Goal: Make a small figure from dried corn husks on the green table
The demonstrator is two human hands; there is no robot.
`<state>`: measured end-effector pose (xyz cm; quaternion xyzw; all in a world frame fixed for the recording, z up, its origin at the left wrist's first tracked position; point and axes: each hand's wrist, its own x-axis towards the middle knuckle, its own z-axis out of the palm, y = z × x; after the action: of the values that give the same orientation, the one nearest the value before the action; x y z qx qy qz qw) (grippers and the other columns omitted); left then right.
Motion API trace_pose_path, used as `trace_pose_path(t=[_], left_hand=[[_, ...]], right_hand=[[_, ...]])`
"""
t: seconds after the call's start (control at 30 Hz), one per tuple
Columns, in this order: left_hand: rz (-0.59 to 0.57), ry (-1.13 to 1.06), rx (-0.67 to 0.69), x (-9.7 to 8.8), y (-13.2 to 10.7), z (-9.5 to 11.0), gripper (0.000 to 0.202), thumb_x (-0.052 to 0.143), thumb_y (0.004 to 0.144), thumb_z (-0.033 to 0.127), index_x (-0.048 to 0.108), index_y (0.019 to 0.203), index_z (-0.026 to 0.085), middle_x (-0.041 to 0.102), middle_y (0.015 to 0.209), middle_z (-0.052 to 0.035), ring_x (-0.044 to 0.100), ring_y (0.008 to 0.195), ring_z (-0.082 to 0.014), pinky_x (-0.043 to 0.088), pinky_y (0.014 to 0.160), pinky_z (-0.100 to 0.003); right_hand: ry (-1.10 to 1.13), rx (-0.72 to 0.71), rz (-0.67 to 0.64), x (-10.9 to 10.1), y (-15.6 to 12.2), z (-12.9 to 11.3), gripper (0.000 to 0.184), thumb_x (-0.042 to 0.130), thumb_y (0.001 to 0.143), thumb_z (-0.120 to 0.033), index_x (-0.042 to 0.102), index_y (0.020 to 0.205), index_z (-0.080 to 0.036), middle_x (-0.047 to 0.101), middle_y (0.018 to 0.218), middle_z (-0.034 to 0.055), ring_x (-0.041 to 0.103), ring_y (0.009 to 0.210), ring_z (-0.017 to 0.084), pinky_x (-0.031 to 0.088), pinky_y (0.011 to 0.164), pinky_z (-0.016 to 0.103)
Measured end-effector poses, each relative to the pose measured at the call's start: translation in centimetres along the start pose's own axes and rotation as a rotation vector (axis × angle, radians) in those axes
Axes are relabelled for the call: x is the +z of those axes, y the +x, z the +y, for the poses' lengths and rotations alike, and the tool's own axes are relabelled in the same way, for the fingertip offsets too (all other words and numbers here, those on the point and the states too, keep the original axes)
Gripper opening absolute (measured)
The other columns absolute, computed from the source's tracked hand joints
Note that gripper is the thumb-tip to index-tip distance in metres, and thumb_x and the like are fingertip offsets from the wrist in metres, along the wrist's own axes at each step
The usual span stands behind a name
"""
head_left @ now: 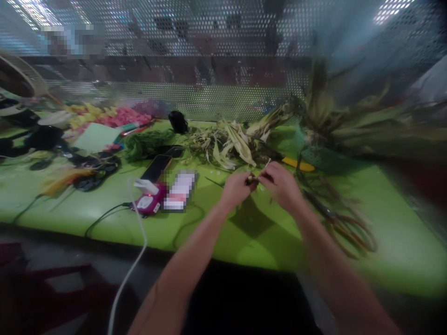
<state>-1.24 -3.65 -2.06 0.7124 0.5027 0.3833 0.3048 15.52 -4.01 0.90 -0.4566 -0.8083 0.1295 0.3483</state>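
My left hand [238,188] and my right hand [280,182] meet above the green table, fingertips almost touching. Between them is a thin dark stem [214,182], whose end sticks out to the left of my left hand. The left fingers are closed round it near a small dark and pale tip. My right fingers pinch at that same spot, and a short pale strip [267,163] pokes up from them. What exactly lies inside the right fingers is too small to make out. Just beyond the hands lies a heap of dried husk-like leaves [237,144].
Large scissors [352,232] lie at the right, near a yellow handle [298,164]. To the left are a purple device [150,201] with cables, a dark phone [158,166], green fibre [145,145] and an orange tool [66,181]. A perforated screen [209,100] stands behind.
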Motion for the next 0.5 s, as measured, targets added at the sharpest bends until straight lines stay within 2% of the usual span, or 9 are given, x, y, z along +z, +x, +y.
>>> trace_pose_path(t=[0.2,0.33,0.5], left_hand=[[-0.007,0.017,0.016,-0.07,-0.03,-0.09,0.002,0.066,0.071,0.020,0.066,0.069,0.019,0.057,0.064,-0.0018,0.045,0.062,-0.0152,0.029,0.063,-0.025],[-0.006,-0.017,0.022,-0.05,-0.10,-0.12,0.003,0.065,0.072,0.021,0.067,0.072,0.019,0.057,0.066,-0.0021,0.044,0.062,-0.0150,0.030,0.064,-0.025],[0.016,-0.035,0.034,-0.16,-0.18,0.02,0.005,0.065,0.073,0.022,0.066,0.069,0.019,0.055,0.064,-0.0019,0.042,0.060,-0.0143,0.030,0.063,-0.025]], right_hand=[[-0.060,-0.016,-0.085,0.04,-0.15,-0.06,0.008,0.058,0.086,-0.021,0.061,0.078,-0.020,0.056,0.084,0.0031,0.054,0.075,0.017,0.036,0.064,0.027],[-0.176,-0.019,-0.011,0.38,-0.40,-0.38,0.011,0.056,0.088,-0.023,0.061,0.078,-0.020,0.057,0.086,0.0048,0.054,0.074,0.017,0.035,0.062,0.028],[-0.187,-0.054,0.055,0.52,-0.47,-0.84,0.010,0.055,0.088,-0.022,0.062,0.080,-0.021,0.057,0.088,0.0059,0.054,0.074,0.018,0.037,0.062,0.028]])
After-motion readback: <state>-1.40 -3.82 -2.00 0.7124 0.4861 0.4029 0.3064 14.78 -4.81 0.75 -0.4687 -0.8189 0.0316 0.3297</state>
